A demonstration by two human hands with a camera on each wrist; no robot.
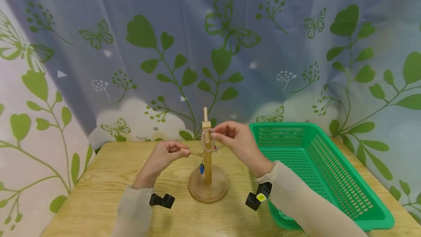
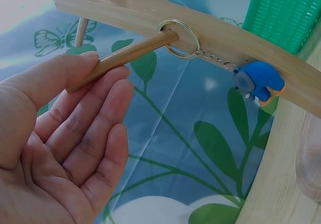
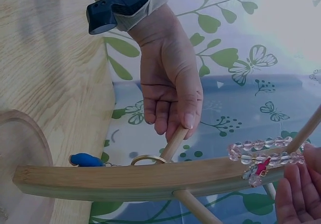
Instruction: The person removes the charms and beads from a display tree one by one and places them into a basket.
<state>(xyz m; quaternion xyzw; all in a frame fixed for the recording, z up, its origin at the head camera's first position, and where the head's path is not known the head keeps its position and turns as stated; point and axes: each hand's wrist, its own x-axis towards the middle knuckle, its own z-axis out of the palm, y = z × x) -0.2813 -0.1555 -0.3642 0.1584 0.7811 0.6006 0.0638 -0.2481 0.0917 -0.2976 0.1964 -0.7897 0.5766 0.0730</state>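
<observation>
A wooden stand [image 1: 208, 173] with a round base and side pegs stands upright on the table. My left hand [image 1: 164, 156] pinches one of its pegs [image 2: 133, 53] between thumb and fingers. Round that peg's inner end hangs a metal key ring [image 2: 193, 40], whose chain carries a blue figure [image 2: 263, 81]. Higher up, thumb and fingertips of my right hand [image 1: 238, 143] pinch a clear pinkish bead bracelet [image 3: 258, 157] at the post's upper end. A small red charm [image 3: 262, 166] dangles from it. In the right wrist view an upper peg [image 3: 306, 128] seems to pass through the loop.
To the right a green plastic basket [image 1: 315, 138] with perforated walls sits on the wooden table [image 1: 88, 193], partly behind my right forearm. A curtain [image 1: 184, 65] printed with leaves and butterflies hangs behind the table. Black cameras [image 1: 162, 200] are strapped to both wrists.
</observation>
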